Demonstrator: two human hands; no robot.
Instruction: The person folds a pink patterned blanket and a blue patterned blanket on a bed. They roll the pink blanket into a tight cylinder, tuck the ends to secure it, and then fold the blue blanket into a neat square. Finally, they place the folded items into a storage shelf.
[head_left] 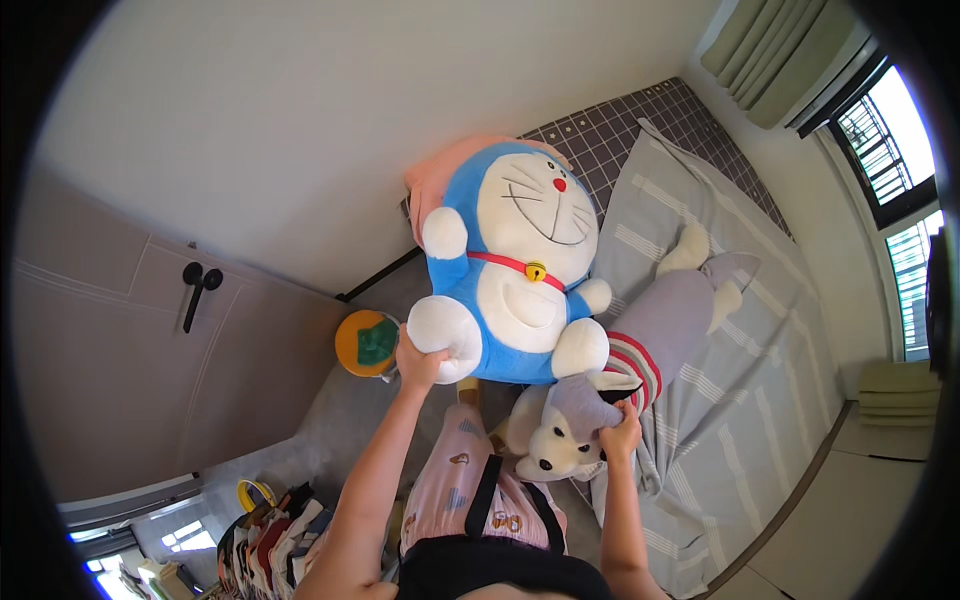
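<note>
Two plush toys are lying on the bed [760, 330]: my left hand [418, 362] is gripping the blue cat plush [515, 270] by its foot, my right hand [622, 432] is holding the grey dog plush [600, 395] at its head.

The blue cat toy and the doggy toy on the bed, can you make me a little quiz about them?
1. True or false: the left hand grips a white foot of the blue cat plush.
2. What does the right hand hold? A) the orange round thing B) the grey dog plush by its head C) the pink pillow
3. Fill in: the dog plush lies on a grey ______ blanket.

Key: 1 true; 2 B; 3 striped.
</note>
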